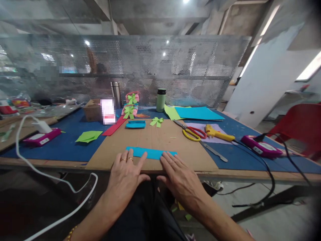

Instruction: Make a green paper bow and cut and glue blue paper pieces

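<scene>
A long blue paper strip (152, 153) lies flat on a brown cardboard sheet (160, 140) near the table's front edge. My left hand (125, 174) rests flat on the strip's left part, fingers stretched out, with rings on two fingers. My right hand (179, 175) lies flat beside it, fingertips touching the strip's right end. Neither hand grips anything.
Farther back on the cardboard lie a folded blue piece (135, 124) and a green paper bow (156, 121). Yellow-handled scissors (192, 133), a yellow glue gun (218, 132) and a metal blade (214, 151) are to the right. Pink devices (260, 147) (41, 137), paper sheets and bottles are around.
</scene>
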Demonstrator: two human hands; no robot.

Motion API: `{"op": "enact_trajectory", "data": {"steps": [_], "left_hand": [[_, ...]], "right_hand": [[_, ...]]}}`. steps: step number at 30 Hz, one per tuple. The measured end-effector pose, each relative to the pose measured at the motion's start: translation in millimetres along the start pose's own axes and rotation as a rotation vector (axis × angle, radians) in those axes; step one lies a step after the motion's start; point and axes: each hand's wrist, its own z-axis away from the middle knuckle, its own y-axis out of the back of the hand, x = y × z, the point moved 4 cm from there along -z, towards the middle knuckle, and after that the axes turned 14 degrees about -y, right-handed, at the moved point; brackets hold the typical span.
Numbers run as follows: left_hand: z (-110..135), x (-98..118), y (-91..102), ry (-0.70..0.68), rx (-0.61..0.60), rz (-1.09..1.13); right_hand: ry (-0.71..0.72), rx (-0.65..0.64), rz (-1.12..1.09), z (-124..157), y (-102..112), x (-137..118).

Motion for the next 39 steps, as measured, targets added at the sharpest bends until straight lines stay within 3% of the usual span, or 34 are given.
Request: {"op": "enact_trajectory", "data": {"steps": [5,9,13,18,22,27,32,35,39], "left_hand": [[25,-19,-5.1,-0.001,0.118,0.076],[25,-23,-3.0,0.028,0.165,0.065],[10,-16,-4.7,-0.039,0.207,0.055],[4,-11,-27.5,-0.274,0.306,0.128],[9,-16,-42.9,-0.321,0.327,0.100],[10,-19,-45.8,-0.269,0.315,0.112],[7,-15,-39.6,-0.260,0.265,0.120],[5,-13,-33.1,-0.244,0.231,0.120],[7,-11,-27.8,-0.239,0.195,0.121]], "right_hand": [[0.007,0.112,0.126,13,5,10],[0.013,0.140,0.194,13,1,8],[-0.031,0.111,0.229,13,-3,0],[-0.082,0.056,0.215,17,-6,-4],[-0.082,0.016,0.181,19,-7,1],[-0.119,0.018,0.195,29,6,11],[-0.198,0.021,0.279,35,48,53],[-0.482,0.022,0.473,25,69,110],[-0.596,-0.121,0.625,11,65,164]]}}
